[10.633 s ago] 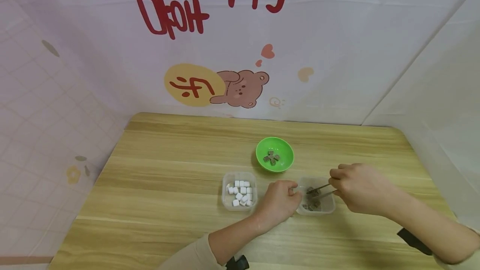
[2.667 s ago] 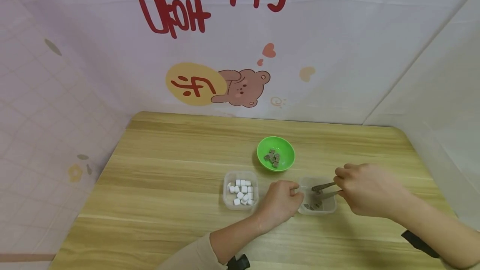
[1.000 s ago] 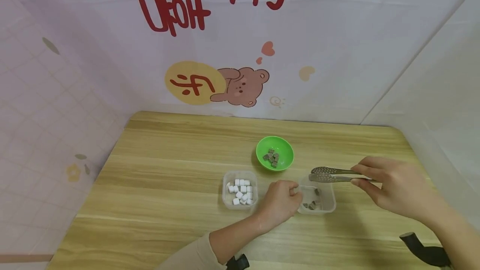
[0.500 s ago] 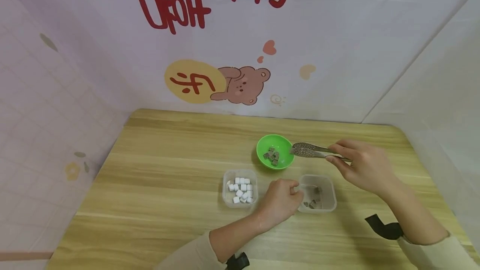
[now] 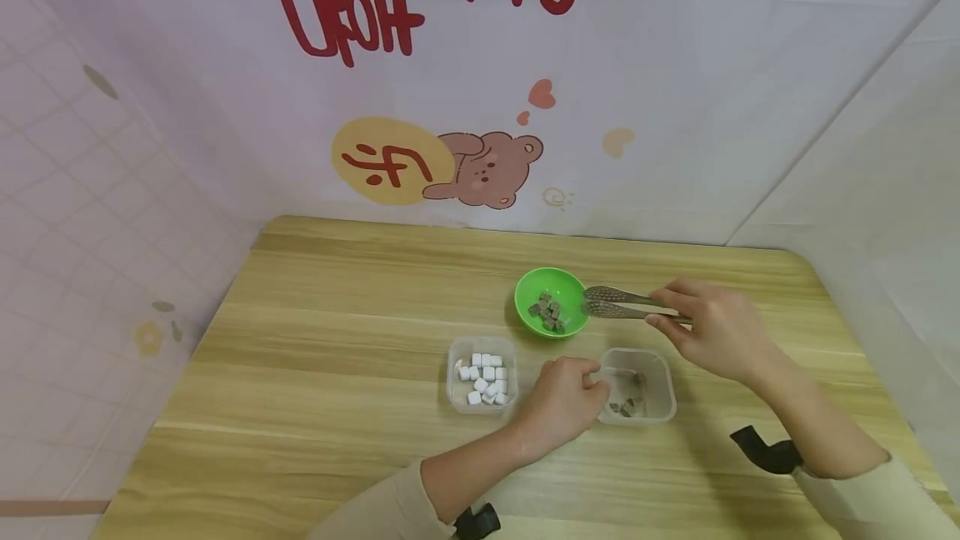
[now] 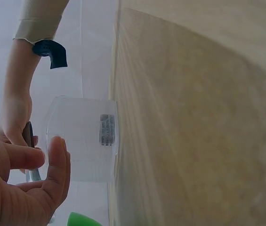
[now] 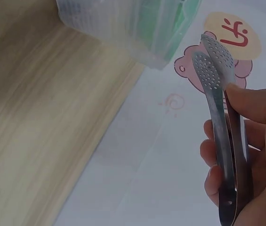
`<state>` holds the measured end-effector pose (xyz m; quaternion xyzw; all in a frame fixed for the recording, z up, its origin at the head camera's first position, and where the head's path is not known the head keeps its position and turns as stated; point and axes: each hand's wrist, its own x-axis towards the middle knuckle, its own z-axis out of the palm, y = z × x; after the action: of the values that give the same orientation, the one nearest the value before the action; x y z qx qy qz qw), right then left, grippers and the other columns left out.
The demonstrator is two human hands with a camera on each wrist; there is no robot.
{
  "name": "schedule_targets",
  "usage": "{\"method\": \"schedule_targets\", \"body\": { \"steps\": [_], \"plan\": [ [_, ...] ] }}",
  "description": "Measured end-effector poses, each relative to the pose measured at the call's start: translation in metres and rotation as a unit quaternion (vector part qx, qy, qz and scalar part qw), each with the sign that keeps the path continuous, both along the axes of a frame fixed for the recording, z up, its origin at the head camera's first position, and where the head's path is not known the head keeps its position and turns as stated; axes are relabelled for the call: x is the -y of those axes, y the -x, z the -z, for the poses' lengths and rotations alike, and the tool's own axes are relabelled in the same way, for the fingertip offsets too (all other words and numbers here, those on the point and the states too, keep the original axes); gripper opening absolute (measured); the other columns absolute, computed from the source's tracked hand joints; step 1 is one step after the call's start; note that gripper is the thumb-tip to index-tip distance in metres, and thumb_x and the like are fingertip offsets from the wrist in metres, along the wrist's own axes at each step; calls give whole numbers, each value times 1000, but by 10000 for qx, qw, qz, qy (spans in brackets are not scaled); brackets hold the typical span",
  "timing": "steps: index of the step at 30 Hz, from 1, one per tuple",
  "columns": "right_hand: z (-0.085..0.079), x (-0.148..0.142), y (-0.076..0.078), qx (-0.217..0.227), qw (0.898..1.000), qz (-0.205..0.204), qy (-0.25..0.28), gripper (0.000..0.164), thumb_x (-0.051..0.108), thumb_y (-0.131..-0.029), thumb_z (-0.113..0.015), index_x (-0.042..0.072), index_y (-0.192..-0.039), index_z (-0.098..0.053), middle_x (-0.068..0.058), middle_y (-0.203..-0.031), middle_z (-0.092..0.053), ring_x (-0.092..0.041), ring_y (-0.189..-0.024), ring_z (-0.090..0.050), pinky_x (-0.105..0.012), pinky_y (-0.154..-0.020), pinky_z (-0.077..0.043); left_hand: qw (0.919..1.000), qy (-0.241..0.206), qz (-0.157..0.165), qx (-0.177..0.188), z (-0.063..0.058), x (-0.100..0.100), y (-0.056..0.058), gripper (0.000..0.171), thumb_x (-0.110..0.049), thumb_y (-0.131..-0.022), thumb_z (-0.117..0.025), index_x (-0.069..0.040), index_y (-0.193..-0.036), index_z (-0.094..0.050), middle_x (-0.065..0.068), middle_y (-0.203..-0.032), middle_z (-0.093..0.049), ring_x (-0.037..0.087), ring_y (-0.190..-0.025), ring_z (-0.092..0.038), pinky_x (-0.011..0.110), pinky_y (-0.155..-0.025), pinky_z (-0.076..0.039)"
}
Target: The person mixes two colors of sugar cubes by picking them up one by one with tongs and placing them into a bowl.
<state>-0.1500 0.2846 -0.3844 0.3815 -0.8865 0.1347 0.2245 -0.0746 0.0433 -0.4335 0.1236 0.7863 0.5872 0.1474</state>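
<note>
My right hand [image 5: 708, 327] grips perforated metal tongs [image 7: 227, 108], their tips slightly apart with nothing between them. In the head view the tips overlap the right rim of a green bowl [image 5: 527, 283], where several small brown-grey cubes [image 5: 550, 312] lie. My left hand [image 5: 562, 407] pinches the left rim of a clear plastic container [image 5: 660, 382], thumb and fingers bent at its edge. A few brown-grey pieces [image 5: 627, 408] lie on that container's floor. The left wrist view shows the left hand [image 6: 24, 183] at the rim, with the dark pieces [image 6: 107, 130] visible through the wall.
A second clear container [image 5: 454, 407] with several white cubes [image 5: 487, 375] stands left of my left hand. The wooden table [image 5: 337, 332] meets a printed white cloth backdrop [image 5: 660, 107] at the back.
The tongs have moved from the right container up and left to the bowl. Their arms have parted, and another brown-grey cube lies among those in the bowl. My left hand has stayed put.
</note>
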Motion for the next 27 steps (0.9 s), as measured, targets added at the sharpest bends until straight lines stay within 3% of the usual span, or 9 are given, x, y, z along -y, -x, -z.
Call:
{"method": "schedule_targets", "body": {
  "steps": [3, 7, 17, 27],
  "plan": [
    [-6, -5, -3, -73, 9999, -67, 16, 50, 47, -105, -58, 2, -100, -79, -7, -92, -74, -16, -59, -65, -34, -48, -50, 10000, 4, -28, 6, 0, 0, -1, 30, -5, -97, -59, 7, -121, -73, -12, -44, -38, 0, -36, -31, 17, -39, -23],
    [-14, -12, -10, -271, 9995, -133, -99, 66, 57, -108, -43, 4, -96, -79, -4, -88, -72, -14, -58, -63, -31, -47, -48, 10000, -39, -54, 64, 0, -1, -1, 31, -3, -96, -59, 8, -122, -72, -11, -44, -37, 0, -36, -30, 16, -39, -23],
    [-29, -26, -31, -554, 9970, -241, -474, 63, 57, -108, -42, 8, -92, -79, 4, -86, -69, -8, -59, -58, -25, -46, -43, 9998, -99, -92, 140, 1, 0, -3, 32, -3, -97, -59, 7, -124, -71, -10, -44, -40, 1, -36, -34, 17, -39, -24],
    [-44, -32, -46, -421, 9937, -327, -983, 67, 58, -109, -35, 10, -93, -80, 4, -85, -70, -11, -63, -62, -27, -46, -44, 9998, -159, -69, 100, 2, 0, -3, 31, -3, -96, -58, 7, -123, -72, -10, -44, -41, 0, -37, -38, 18, -44, -30]
  ]
}}
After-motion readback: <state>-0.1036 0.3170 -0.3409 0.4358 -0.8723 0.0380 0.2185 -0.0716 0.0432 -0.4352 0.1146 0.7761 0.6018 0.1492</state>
